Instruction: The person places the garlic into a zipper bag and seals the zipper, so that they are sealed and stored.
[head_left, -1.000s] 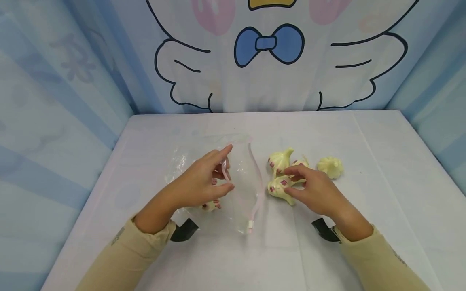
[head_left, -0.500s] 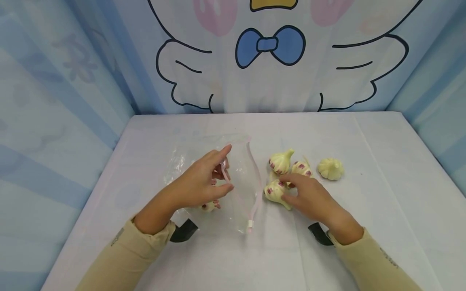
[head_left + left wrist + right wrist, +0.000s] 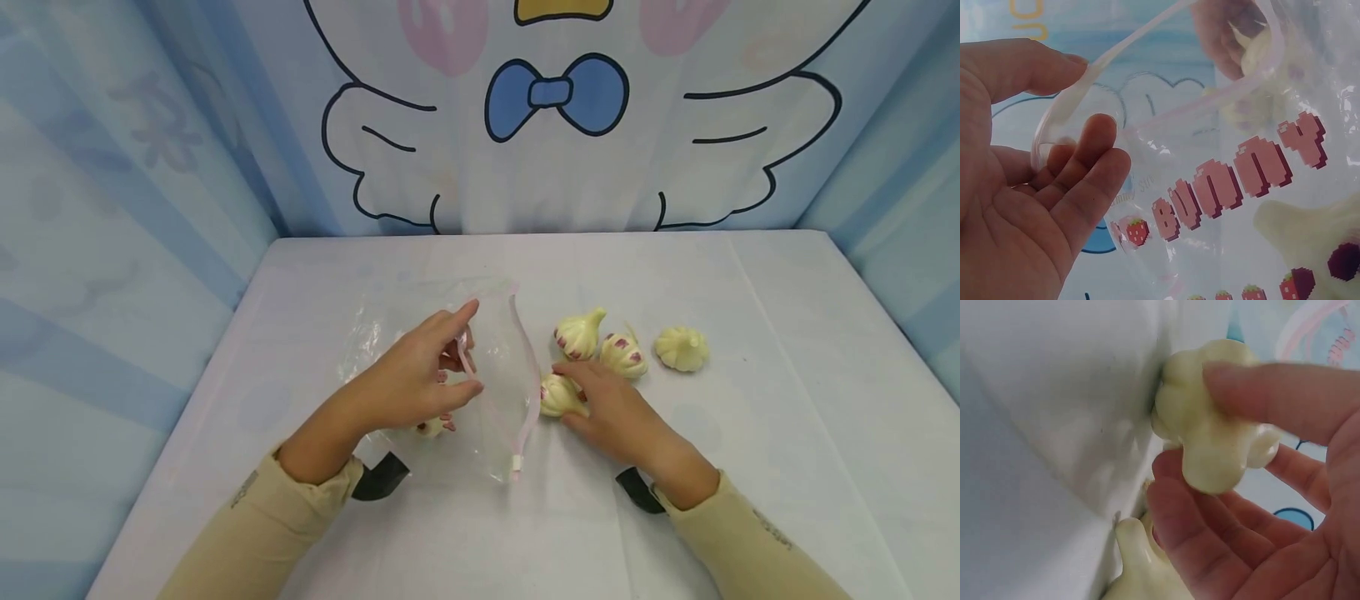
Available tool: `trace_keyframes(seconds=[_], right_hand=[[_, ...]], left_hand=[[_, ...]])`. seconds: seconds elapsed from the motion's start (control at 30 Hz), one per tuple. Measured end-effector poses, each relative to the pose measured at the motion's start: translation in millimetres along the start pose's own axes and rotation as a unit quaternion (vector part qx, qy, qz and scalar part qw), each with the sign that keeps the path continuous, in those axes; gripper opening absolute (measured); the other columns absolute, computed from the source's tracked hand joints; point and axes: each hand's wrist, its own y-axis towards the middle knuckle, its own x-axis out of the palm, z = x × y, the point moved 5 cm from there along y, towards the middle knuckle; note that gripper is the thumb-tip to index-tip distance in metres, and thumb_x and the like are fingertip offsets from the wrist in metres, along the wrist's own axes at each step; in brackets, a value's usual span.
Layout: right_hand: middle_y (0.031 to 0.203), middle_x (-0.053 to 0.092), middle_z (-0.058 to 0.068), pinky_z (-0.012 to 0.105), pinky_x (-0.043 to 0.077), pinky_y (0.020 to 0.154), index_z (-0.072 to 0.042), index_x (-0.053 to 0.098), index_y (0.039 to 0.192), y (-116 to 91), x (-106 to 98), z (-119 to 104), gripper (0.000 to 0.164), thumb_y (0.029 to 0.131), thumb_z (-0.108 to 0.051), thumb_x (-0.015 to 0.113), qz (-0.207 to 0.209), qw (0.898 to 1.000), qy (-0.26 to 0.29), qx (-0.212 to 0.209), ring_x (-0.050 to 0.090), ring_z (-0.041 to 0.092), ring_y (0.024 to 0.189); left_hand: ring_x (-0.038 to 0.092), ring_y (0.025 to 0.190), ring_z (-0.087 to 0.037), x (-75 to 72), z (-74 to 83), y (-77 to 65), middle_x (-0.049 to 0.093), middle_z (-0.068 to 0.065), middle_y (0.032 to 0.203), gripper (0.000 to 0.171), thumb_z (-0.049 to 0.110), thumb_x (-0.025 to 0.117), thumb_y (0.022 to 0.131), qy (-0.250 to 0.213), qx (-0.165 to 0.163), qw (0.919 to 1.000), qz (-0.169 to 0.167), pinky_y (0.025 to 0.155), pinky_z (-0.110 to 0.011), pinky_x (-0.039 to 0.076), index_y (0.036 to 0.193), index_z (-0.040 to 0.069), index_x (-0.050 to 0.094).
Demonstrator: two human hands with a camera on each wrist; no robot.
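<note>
My left hand (image 3: pixel 412 371) holds the mouth of a clear plastic slider bag (image 3: pixel 501 417) apart, its lower fingers curled at the pink zip edge (image 3: pixel 1179 112). A garlic bulb (image 3: pixel 431 427) with purple patches lies inside the bag, partly hidden by that hand. Pink "BUNNY" lettering (image 3: pixel 1213 187) and strawberries are printed on the bag. Just right of the bag's opening, my right hand (image 3: pixel 618 417) grips a pale garlic bulb (image 3: pixel 558 396) between thumb and fingers. In the right wrist view this garlic bulb (image 3: pixel 1210 425) shows its lobed side, with the thumb across it.
Behind the right hand sit a garlic bulb (image 3: pixel 579 335), another purple-patched bulb (image 3: pixel 623 356) and a paler bulb (image 3: pixel 682 348) farther right. All stand on a white-covered table (image 3: pixel 787 375). A printed curtain (image 3: pixel 555 183) hangs along the table's back edge.
My right hand has closed in on the front garlic bulb and moved left with it, up to the bag's edge. My left hand and the bag stay almost still.
</note>
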Motion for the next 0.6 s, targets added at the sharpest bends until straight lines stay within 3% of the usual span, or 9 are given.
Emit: trace_keyframes(seconds=[0.23,0.33,0.43,0.6], right_hand=[[0.13,0.06,0.019,0.04,0.054,0.076,0.003,0.053,0.14,-1.8,-5.2,-0.6,0.059,0.087,-0.004,0.076,-0.016,1.0,-0.001,0.023,0.064,0.022,0.088],[0.122,0.066,0.016,0.036,0.052,0.071,0.002,0.053,0.142,-3.3,-9.6,-0.1,0.059,0.088,-0.009,0.076,-0.018,0.999,-0.003,0.032,0.063,0.016,0.083],[0.112,0.071,0.014,0.034,0.051,0.069,0.0,0.062,0.134,-4.2,-13.6,0.1,0.049,0.088,-0.012,0.076,-0.004,0.999,-0.009,0.032,0.063,0.014,0.082],[0.104,0.074,0.012,0.039,0.054,0.073,-0.001,0.074,0.116,-5.0,-19.1,0.1,0.03,0.088,-0.01,0.076,0.025,0.999,-0.02,0.028,0.069,0.023,0.092]], left_hand=[[0.059,0.093,-0.015,0.8,-1.6,0.1,0.049,-0.006,0.106,0.085,0.003,0.076,0.086,0.0,-0.001,1.0,-0.002,0.089,-0.026,0.053,0.155,-0.005,0.026],[0.059,0.094,-0.015,1.0,-1.6,0.5,0.049,-0.006,0.106,0.085,0.003,0.076,0.086,0.0,-0.003,1.0,-0.003,0.089,-0.026,0.053,0.155,-0.006,0.026],[0.059,0.094,-0.015,1.2,-1.8,0.8,0.049,-0.006,0.107,0.085,0.003,0.076,0.086,-0.001,-0.005,1.0,-0.003,0.09,-0.026,0.053,0.155,-0.006,0.026],[0.059,0.094,-0.014,1.8,-2.3,1.1,0.05,-0.006,0.107,0.085,0.003,0.075,0.086,0.0,-0.003,1.0,-0.002,0.09,-0.026,0.053,0.155,-0.005,0.026]])
